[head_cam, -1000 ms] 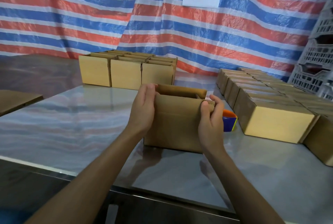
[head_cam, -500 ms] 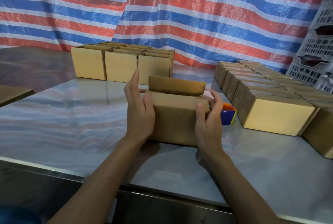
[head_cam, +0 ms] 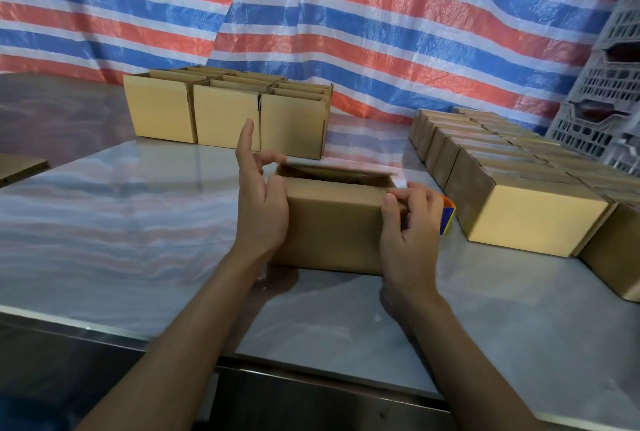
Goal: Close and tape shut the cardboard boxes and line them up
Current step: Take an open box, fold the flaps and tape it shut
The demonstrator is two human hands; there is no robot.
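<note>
A brown cardboard box point(head_cam: 332, 226) stands on the steel table point(head_cam: 121, 222) right in front of me. Its near top flap lies folded over the opening; a dark gap stays open along the far side, where the far flap is blurred. My left hand point(head_cam: 259, 205) grips the box's left end, thumb on the near flap, index finger pointing up, other fingers curled at the far left corner. My right hand point(head_cam: 408, 222) grips the right end, fingers curled over the near flap's edge. An orange, blue and yellow tape dispenser point(head_cam: 449, 217) peeks out behind my right hand.
A block of open-topped boxes point(head_cam: 225, 115) stands at the back of the table. Rows of closed boxes point(head_cam: 519, 219) fill the right side. Grey plastic crates point(head_cam: 602, 115) are stacked at the far right. Flat cardboard point(head_cam: 20, 167) lies at the left edge.
The near flap has come down over the opening. The far flap, upright half a second ago, has dropped lower. My right fingers have curled onto the flap's edge.
</note>
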